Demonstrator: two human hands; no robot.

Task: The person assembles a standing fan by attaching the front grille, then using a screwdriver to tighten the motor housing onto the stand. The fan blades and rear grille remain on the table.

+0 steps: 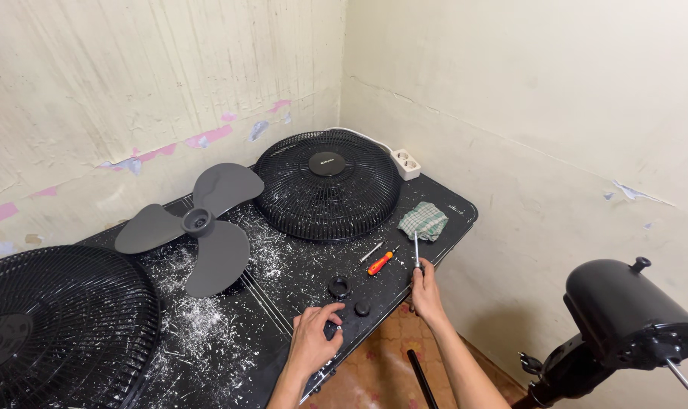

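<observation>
My left hand (314,336) rests on the black table (283,288) near its front edge, fingers curled over a small black knob. Two more black parts lie just beyond it: a ring nut (338,287) and a round cap (362,308). My right hand (424,288) grips a screwdriver (417,250) with a black handle, its metal shaft pointing away toward a green checked cloth (424,220). An orange-handled screwdriver (380,262) and a thin metal tool (371,251) lie between the hands.
A grey three-blade fan propeller (198,224) lies mid-table. One black fan grille (327,184) sits at the back, another (56,322) at the left. A white power strip (406,163) is in the corner. The black fan motor on its stand (624,318) is at right.
</observation>
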